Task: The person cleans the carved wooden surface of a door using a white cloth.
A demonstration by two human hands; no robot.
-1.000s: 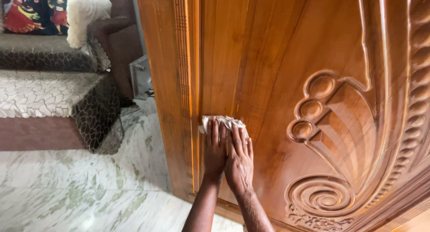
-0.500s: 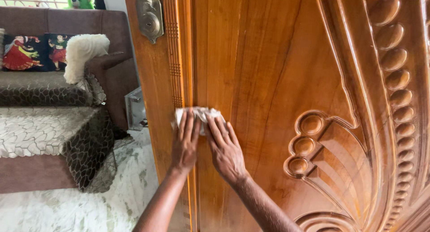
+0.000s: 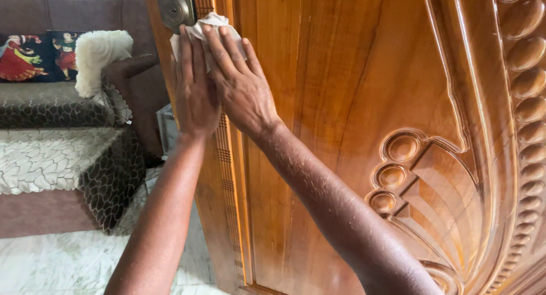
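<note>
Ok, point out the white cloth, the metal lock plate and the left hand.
white cloth [image 3: 211, 23], head view, crumpled top edge above the fingers.
metal lock plate [image 3: 174, 8], head view, round centre.
left hand [image 3: 195, 93], head view, back of the hand.
</note>
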